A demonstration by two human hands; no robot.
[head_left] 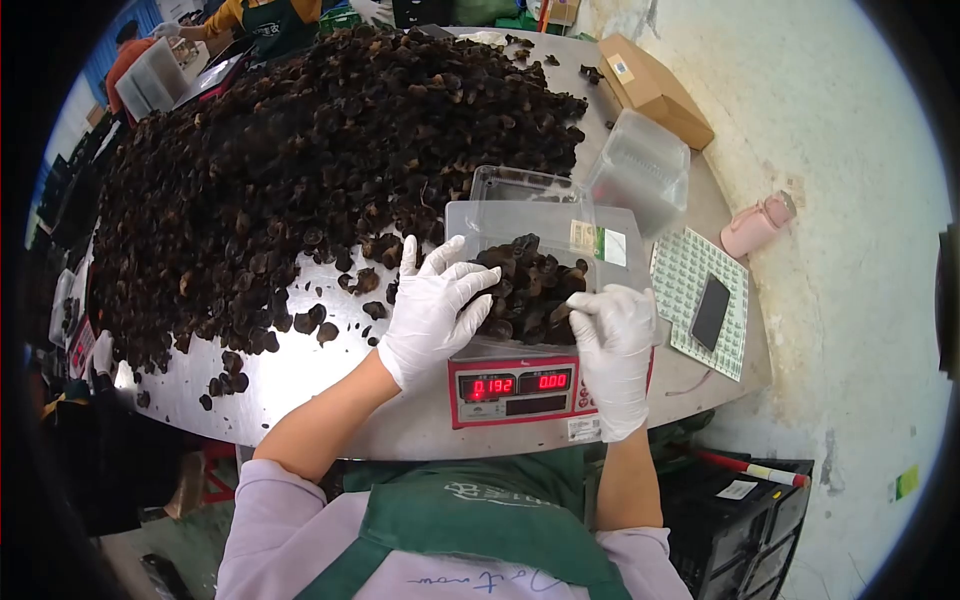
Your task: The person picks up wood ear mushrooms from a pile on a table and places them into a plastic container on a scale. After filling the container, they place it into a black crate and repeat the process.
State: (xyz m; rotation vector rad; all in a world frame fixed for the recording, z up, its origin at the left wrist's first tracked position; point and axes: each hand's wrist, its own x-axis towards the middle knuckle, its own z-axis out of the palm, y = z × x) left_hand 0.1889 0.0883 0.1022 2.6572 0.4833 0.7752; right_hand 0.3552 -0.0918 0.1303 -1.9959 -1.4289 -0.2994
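Note:
In front of me a clear plastic container (487,346) filled with dark wood ear mushrooms (530,285) sits on a red and white digital scale (525,392). The scale's display reads 0.192 and 0.00. Both my hands wear white gloves. My left hand (435,312) is open at the container's left side, fingers spread, its fingertips touching the mushrooms. At the right side my right hand (614,345) is closed, thumb and fingertips pinching what looks like a mushroom piece at the heap's edge. The container's lower right corner is hidden behind this hand.
A large heap of wood ear mushrooms (330,150) covers the metal table (330,385). Along the right are stacked clear containers (640,170), a cardboard box (655,90), a label sheet (675,270) with a phone (710,312), and a pink bottle (757,225). Co-workers stand at the far side and left.

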